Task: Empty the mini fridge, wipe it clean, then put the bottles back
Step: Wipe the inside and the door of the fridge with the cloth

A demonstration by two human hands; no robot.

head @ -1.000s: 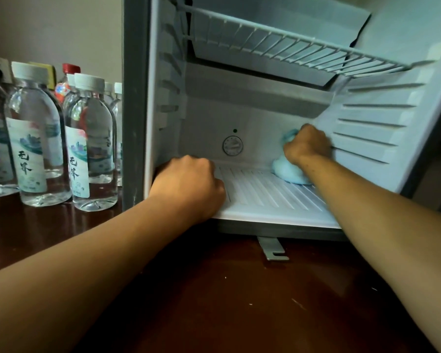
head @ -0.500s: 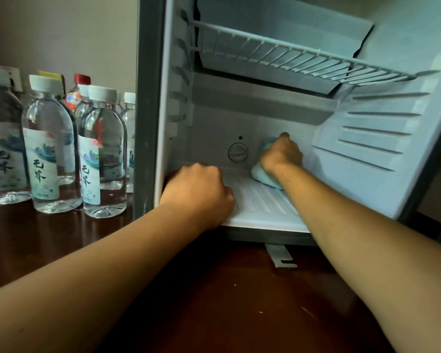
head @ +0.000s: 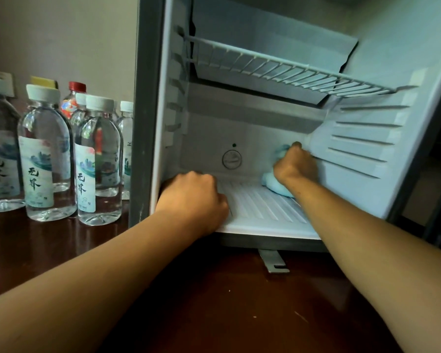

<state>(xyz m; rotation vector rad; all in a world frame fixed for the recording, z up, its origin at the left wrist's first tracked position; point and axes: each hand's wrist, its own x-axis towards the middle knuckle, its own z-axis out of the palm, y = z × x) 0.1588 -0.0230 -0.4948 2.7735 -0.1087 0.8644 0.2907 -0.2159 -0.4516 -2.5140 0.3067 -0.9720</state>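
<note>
The mini fridge point(head: 148, 123) stands open with no bottles inside; its white ribbed floor point(head: 260, 207) and a wire shelf point(head: 290, 70) show. My right hand point(head: 294, 165) grips a light blue cloth point(head: 275, 184) at the back right corner of the floor, against the rear wall. My left hand point(head: 192, 200) is curled over the front left lip of the fridge floor. Several clear water bottles point(head: 46, 159) with white caps stand outside, left of the fridge, along with a red-capped bottle point(head: 73, 98).
Everything sits on a dark brown wooden surface point(head: 227, 301). A round thermostat dial point(head: 231, 159) is on the rear wall. A metal hinge bracket point(head: 274, 261) sticks out under the fridge's front edge. A beige wall lies behind the bottles.
My right hand slid the cloth left toward the dial, then back right into the rear corner. My left hand kept its hold on the front lip. The camera shifted slightly.
</note>
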